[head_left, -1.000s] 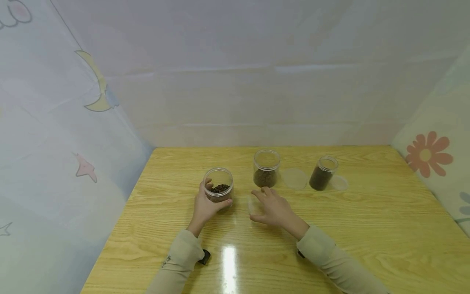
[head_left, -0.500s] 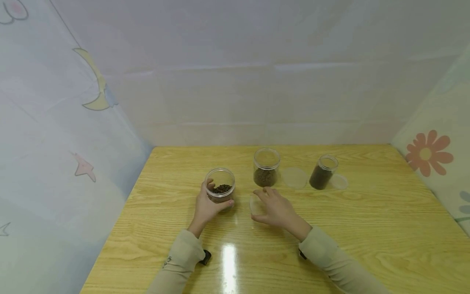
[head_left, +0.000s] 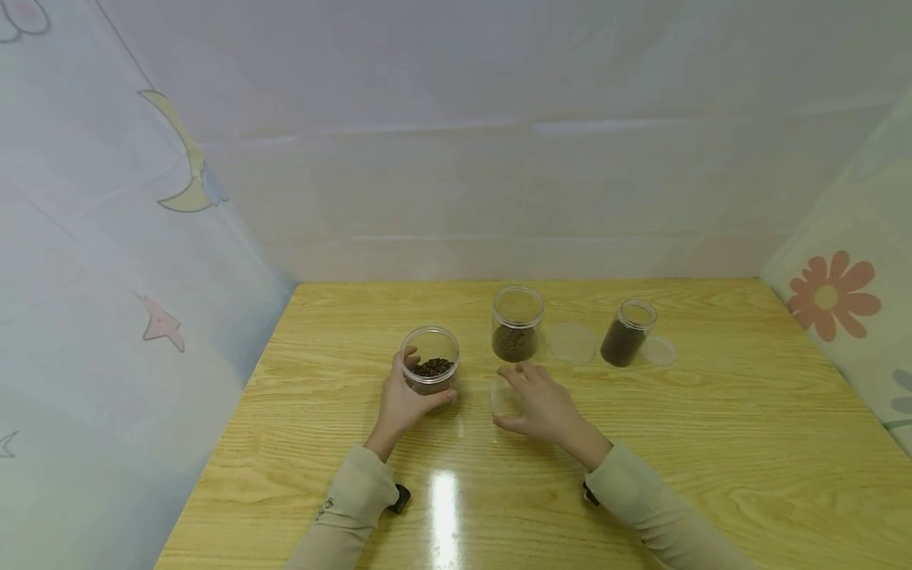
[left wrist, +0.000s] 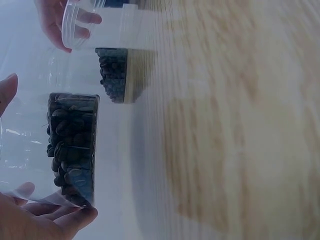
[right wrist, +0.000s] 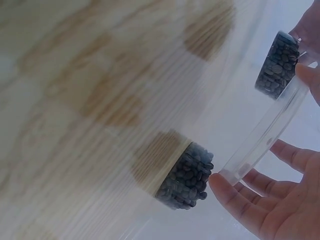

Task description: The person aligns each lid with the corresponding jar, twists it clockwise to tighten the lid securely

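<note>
My left hand grips a clear round jar from its left side, thumb across the front. Dark beans fill the lower part of this uncapped jar; whether its base touches the table is hard to tell. To the right, my right hand holds a translucent round lid by its rim between thumb and fingers. That lid is tilted and apart from the jar. Just beyond the right hand stands a second uncapped jar with dark beans at its bottom.
A loose lid lies flat beside the second jar. Farther right is a narrower open jar with dark contents, and a smaller lid lies next to it. Behind the wooden table rises a pale wall covering.
The left hand and its jar have shifted slightly right. My right hand, with the lid, has also drifted a little to the right. The other jars and lids stay in place.
</note>
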Available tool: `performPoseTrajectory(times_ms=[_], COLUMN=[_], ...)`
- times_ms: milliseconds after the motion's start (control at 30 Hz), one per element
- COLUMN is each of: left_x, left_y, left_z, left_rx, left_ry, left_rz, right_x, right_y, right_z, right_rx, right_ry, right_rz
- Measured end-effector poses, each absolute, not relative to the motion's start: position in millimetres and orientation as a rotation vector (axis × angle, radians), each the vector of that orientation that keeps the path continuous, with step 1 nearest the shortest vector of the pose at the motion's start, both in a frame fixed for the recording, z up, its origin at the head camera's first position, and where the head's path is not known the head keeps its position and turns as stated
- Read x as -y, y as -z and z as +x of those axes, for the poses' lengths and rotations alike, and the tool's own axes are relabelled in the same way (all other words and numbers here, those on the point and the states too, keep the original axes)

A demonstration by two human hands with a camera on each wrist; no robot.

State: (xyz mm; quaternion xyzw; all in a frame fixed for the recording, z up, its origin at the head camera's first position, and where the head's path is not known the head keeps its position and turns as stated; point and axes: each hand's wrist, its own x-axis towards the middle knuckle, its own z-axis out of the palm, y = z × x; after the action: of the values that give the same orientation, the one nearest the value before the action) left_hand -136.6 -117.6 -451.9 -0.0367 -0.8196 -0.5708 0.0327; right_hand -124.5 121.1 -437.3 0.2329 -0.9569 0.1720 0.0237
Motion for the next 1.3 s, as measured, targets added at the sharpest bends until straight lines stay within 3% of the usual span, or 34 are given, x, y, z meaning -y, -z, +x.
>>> performPoseTrajectory(times_ms=[1300], left_x=[110], left_y=[448], left_z=[-135], left_rx=[2.545], left_ry=[1.801], left_rz=[-0.192], right_x=[-137], right_y=[436], right_z=[-119], right_rx=[2.947], right_ry=[-0.535], right_rz=[0.675])
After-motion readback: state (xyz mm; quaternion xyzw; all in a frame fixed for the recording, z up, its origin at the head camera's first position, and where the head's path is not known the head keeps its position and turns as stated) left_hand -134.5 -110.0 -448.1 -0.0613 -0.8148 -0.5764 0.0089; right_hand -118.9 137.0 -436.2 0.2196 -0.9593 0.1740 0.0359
